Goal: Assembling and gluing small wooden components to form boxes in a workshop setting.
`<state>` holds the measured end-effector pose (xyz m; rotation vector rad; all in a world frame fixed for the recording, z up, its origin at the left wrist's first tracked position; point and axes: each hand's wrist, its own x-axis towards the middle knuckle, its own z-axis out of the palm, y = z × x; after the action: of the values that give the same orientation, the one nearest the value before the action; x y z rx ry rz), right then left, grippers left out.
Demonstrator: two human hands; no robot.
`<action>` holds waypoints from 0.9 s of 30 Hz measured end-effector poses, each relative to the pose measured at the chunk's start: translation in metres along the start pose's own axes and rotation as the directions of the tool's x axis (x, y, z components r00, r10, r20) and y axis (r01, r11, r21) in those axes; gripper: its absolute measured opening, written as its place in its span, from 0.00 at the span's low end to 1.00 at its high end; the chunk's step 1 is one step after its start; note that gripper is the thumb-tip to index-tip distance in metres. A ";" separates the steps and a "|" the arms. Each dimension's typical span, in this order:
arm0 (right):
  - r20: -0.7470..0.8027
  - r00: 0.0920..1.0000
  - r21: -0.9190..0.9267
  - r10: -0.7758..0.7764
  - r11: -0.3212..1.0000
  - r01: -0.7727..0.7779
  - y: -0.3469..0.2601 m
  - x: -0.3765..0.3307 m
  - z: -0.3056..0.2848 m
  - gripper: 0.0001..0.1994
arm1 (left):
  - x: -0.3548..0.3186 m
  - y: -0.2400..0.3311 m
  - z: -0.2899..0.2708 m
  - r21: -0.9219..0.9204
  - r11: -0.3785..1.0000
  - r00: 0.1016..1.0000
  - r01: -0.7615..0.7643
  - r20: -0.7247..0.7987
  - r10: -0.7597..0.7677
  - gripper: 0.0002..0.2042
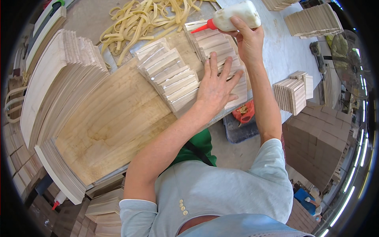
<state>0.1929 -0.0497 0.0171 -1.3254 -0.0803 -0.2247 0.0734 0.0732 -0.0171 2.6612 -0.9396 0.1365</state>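
While the left hand (215, 89) lies flat, fingers spread and palm down, it presses on a fanned row of small grooved wooden pieces (221, 59). This row serves as the reference for all positions below.

Nearest the person, on the near side of the row, the left forearm crosses the edge of the wooden work board (114, 122), a broad pale panel that extends to the left of the row.

Directly left of the row, a second fanned row of grooved pieces (169, 77) lies just beside it; both rows run with their long axis from the near right toward the far left.

At the far end of the row, the right hand (248, 39) is closed in a full grip around a white glue bottle (237, 15). The bottle lies nearly level, its red nozzle (203, 27) pointing left over the row's far end. Contact between nozzle tip and wood cannot be confirmed.

The right hand is therefore beyond the left hand along the row, with the uncovered pieces lying between the two hands.

Beyond the row, a loose heap of pale rubber bands (146, 17) lies on the bench. Right of the row, separate stacks of cut wooden pieces (294, 93) stand well apart.
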 end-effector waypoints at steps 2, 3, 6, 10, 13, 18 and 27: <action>-0.005 1.000 -0.006 -0.005 1.000 0.005 0.000 -0.001 0.003 0.17 | 0.000 0.000 0.000 0.015 1.000 1.000 0.003 -0.006 -0.003 0.35; -0.007 1.000 -0.007 -0.004 1.000 0.004 0.000 -0.002 0.003 0.17 | 0.000 0.000 0.000 0.014 1.000 1.000 0.002 -0.005 -0.002 0.35; -0.004 1.000 -0.010 -0.019 1.000 0.019 0.000 0.000 0.000 0.18 | 0.000 0.000 0.001 0.013 1.000 1.000 0.003 -0.018 -0.003 0.35; -0.013 0.998 -0.044 -0.063 0.997 0.062 -0.005 0.003 -0.011 0.18 | 0.001 0.000 0.001 0.002 1.000 1.000 0.005 -0.020 -0.005 0.36; -0.034 0.995 -0.050 -0.092 0.995 0.091 -0.007 0.005 -0.021 0.18 | 0.000 0.000 0.002 -0.004 1.000 1.000 0.009 -0.026 -0.009 0.36; -0.030 0.987 -0.108 -0.160 0.982 0.156 -0.015 0.008 -0.040 0.17 | 0.000 0.001 0.002 -0.014 1.000 0.999 0.003 -0.037 -0.004 0.37; -0.031 0.988 -0.021 -0.151 0.988 0.150 -0.036 -0.008 -0.046 0.17 | -0.001 -0.001 0.007 -0.010 1.000 0.998 0.004 -0.069 -0.005 0.37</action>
<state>0.1740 -0.1015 0.0389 -1.3349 -0.1517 -0.3754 0.0732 0.0721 -0.0237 2.6310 -0.9106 0.2201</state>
